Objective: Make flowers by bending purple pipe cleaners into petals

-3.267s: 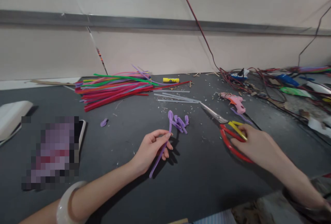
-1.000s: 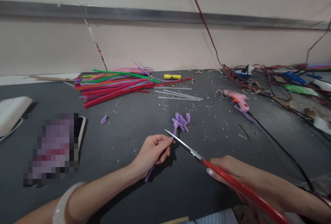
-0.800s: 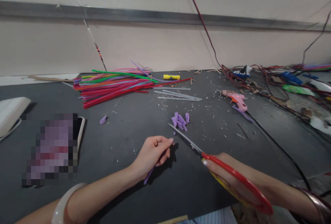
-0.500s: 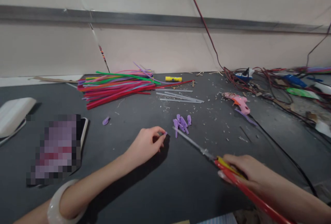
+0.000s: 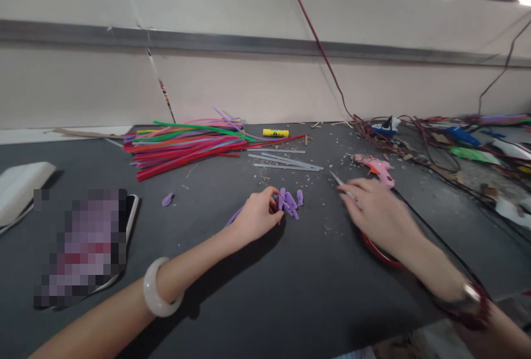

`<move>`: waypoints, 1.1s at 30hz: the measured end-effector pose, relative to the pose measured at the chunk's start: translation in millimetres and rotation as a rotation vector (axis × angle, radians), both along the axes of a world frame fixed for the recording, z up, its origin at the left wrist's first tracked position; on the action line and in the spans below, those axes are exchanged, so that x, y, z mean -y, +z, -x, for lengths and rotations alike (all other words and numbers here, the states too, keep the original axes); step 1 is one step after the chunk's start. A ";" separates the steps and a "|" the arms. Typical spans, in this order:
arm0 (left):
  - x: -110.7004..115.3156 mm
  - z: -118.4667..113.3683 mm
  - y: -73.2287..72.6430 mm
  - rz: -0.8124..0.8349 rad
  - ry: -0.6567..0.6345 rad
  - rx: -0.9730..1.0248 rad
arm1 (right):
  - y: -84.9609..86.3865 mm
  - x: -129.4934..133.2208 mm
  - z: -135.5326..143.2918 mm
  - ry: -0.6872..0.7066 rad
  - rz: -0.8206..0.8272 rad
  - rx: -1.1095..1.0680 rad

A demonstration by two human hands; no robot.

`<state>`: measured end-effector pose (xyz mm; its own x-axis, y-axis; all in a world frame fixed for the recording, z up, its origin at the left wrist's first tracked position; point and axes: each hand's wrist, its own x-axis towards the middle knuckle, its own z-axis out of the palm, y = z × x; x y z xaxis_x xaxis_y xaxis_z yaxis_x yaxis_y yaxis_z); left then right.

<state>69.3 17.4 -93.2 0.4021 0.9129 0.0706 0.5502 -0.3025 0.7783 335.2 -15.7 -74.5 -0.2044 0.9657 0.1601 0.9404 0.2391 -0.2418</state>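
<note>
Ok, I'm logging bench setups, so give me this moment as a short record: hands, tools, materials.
Left hand: at small purple pipe-cleaner pieces; contact unclear
Right hand: over red-handled scissors; blurred, grip unclear
Left wrist: white bangle
Tool: pink hot glue gun, just beyond the right hand
Glue: clear glue sticks, lying loose
Stock: multicoloured pipe cleaners, heaped toward the wall
</note>
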 end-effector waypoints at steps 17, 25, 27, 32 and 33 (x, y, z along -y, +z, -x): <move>28.6 25.0 7.7 0.062 0.095 0.024 | -1.5 -65.7 78.4 0.386 0.225 -0.430; 30.1 23.0 7.4 0.021 0.062 -0.020 | -12.2 -59.3 81.3 0.443 0.160 -0.413; 30.6 21.8 5.2 -0.007 0.049 -0.028 | -11.9 -57.0 82.9 0.464 0.159 -0.397; 28.8 21.0 -1.0 -0.035 0.016 -0.009 | -14.6 -52.1 82.3 0.455 0.110 -0.396; 27.8 21.1 -1.9 -0.036 0.022 -0.001 | -15.7 -51.5 82.1 0.456 0.099 -0.395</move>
<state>48.3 -10.5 -95.1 0.3818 0.9185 0.1030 0.5579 -0.3179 0.7666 253.1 35.8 -90.1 -0.5443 0.8091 0.2217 0.5836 0.5550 -0.5928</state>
